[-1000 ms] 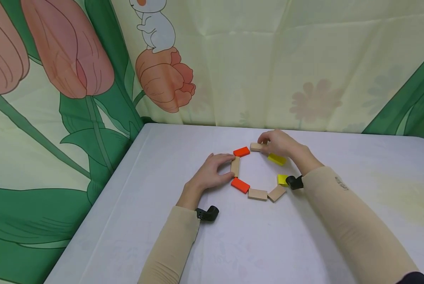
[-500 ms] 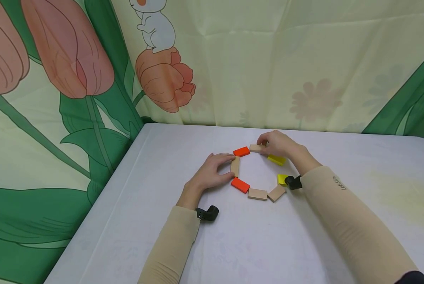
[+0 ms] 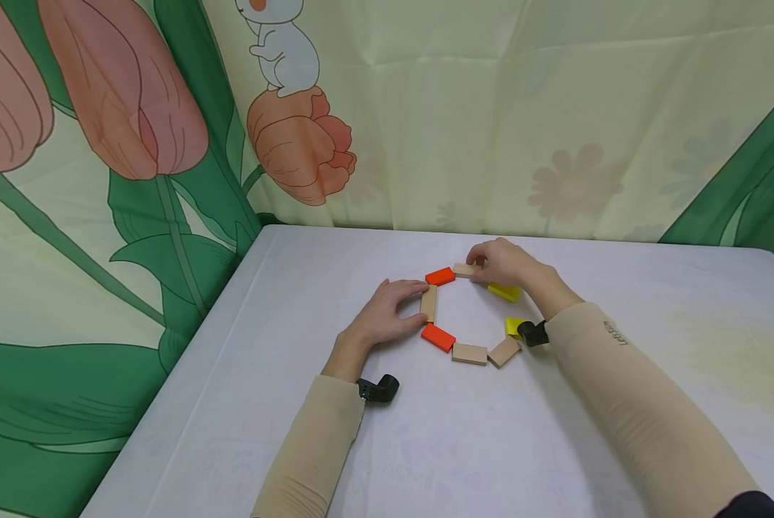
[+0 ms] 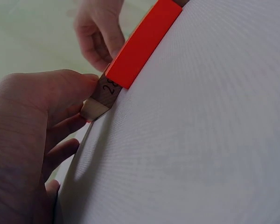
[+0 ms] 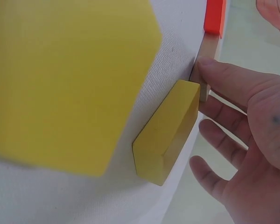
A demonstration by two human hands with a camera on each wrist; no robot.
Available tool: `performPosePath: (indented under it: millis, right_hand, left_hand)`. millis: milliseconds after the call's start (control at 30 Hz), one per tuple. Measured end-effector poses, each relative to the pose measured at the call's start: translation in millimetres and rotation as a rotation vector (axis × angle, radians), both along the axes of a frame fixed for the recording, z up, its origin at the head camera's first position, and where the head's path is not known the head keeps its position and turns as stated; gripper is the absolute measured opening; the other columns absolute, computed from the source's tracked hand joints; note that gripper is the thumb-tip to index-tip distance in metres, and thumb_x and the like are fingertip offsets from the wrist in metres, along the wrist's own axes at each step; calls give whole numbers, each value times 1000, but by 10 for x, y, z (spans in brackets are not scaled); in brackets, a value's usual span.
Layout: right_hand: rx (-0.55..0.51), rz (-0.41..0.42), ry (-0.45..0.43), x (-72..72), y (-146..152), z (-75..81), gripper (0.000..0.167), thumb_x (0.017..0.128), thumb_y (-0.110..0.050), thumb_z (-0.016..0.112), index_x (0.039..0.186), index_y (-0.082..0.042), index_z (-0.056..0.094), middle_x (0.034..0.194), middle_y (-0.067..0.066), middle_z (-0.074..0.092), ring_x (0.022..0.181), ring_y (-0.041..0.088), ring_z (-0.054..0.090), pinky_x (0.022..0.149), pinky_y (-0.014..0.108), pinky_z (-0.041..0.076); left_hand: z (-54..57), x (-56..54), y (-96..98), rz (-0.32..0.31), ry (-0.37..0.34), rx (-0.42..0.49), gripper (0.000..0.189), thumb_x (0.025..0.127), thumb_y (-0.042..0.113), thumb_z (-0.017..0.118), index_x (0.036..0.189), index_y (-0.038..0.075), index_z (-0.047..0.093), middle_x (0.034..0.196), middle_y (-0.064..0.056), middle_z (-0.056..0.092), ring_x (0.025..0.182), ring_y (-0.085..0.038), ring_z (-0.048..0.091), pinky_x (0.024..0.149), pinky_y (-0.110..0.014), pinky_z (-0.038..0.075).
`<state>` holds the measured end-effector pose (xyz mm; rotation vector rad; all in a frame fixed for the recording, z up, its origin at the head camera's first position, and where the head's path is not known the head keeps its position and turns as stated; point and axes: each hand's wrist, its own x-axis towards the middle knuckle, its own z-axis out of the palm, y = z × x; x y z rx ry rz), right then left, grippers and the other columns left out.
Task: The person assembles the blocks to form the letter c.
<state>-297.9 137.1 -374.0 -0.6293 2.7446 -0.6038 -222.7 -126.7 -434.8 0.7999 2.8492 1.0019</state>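
Note:
My left hand (image 3: 387, 313) holds a plain wooden block (image 3: 429, 304) at the ring's left side, thumb at its near end and a fingertip at its far end. In the left wrist view, dark figures mark this block's side (image 4: 107, 89), next to a red block (image 4: 144, 44). At the ring's far side my right hand (image 3: 506, 260) pinches another wooden block (image 3: 466, 270) between thumb and fingers. That block's left end lies against or very close to the far red block (image 3: 440, 276). A yellow block (image 5: 165, 133) sits just below the right hand.
The ring continues with the near red block (image 3: 438, 337), two wooden blocks (image 3: 469, 354) and a second yellow block (image 3: 513, 326), partly behind the right wrist camera (image 3: 533, 333). A white cloth covers the table (image 3: 426, 446). A printed curtain (image 3: 458, 129) hangs behind its far edge.
My right hand has slid its wooden block slightly left and a little nearer, closing the gap to the far red block. The left hand has stayed in place.

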Motion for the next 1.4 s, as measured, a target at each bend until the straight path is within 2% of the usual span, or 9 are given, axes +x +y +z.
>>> performPosePath:
  millis: [900, 1167, 1400]
  right_hand:
    - [0, -19, -24, 2, -1, 0, 30, 94, -13, 73, 120, -2, 66, 103, 13, 64, 94, 31, 53, 89, 45, 48]
    - [-15, 8, -14, 8, 71, 9, 33, 94, -13, 72, 123, -1, 66, 111, 15, 65, 100, 32, 54, 97, 50, 46]
    - [-20, 21, -16, 16, 102, 14, 30, 94, -9, 71, 122, -1, 66, 109, 14, 66, 99, 32, 54, 98, 51, 46]
  left_hand:
    - [11, 3, 3, 8, -16, -28, 56, 92, 34, 67, 145, 18, 57, 147, 1, 54, 139, -15, 42, 123, -40, 8]
    - [7, 1, 5, 5, -14, -24, 56, 92, 33, 67, 145, 17, 57, 147, 1, 54, 139, -15, 42, 123, -39, 8]
    - [7, 6, 4, 5, -15, -12, 55, 92, 31, 67, 144, 16, 57, 147, 1, 54, 139, -15, 42, 123, -39, 7]
